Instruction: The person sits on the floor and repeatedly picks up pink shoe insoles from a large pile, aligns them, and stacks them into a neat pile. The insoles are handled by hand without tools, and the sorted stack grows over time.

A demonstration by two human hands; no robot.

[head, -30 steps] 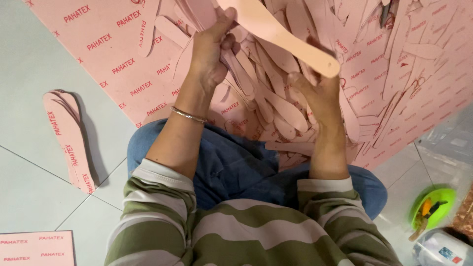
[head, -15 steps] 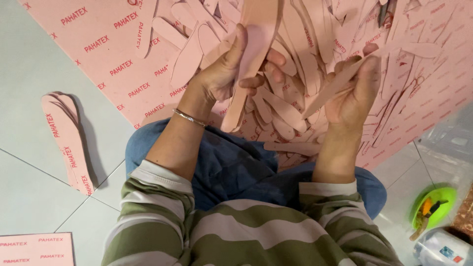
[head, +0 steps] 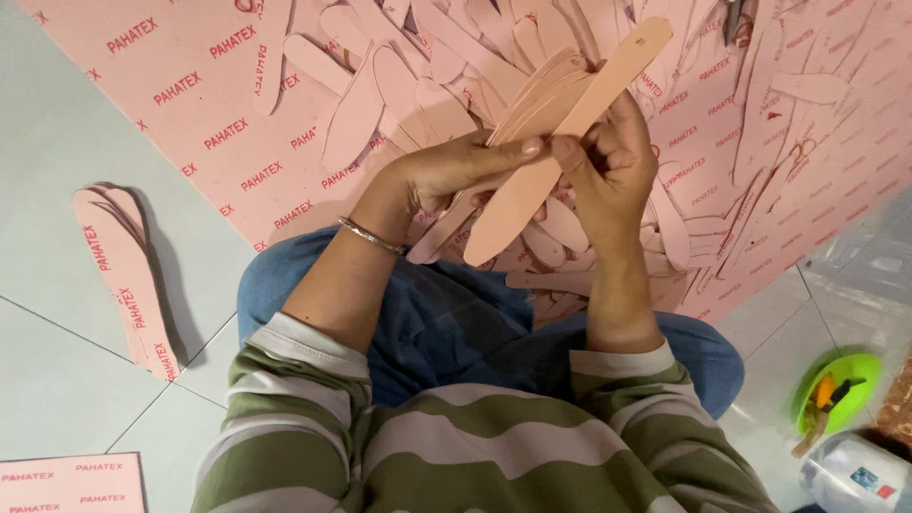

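1. A stack of pink insole cut-outs (head: 518,119) was gripped in the left hand (head: 446,176), fingers closed around its lower part; the stack was fanned out at the top, above the lap.
2. One long pink insole (head: 560,142) was pinched in the right hand (head: 613,157), laid diagonally across the stack and touching it.
3. Risk: the fanned stack could have splayed further and pieces slipped out, since only one end was clamped.
4. Risk: the single insole could have been misaligned with the stack, as it sat tilted, not flush.
5. Risk: dropped pieces would have been lost among the loose cut-outs (head: 380,85) on the pink sheet (head: 190,104) just below.
6. A separate finished pile (head: 123,275) lay well apart on the tile floor (head: 57,190); mixing was judged unlikely.
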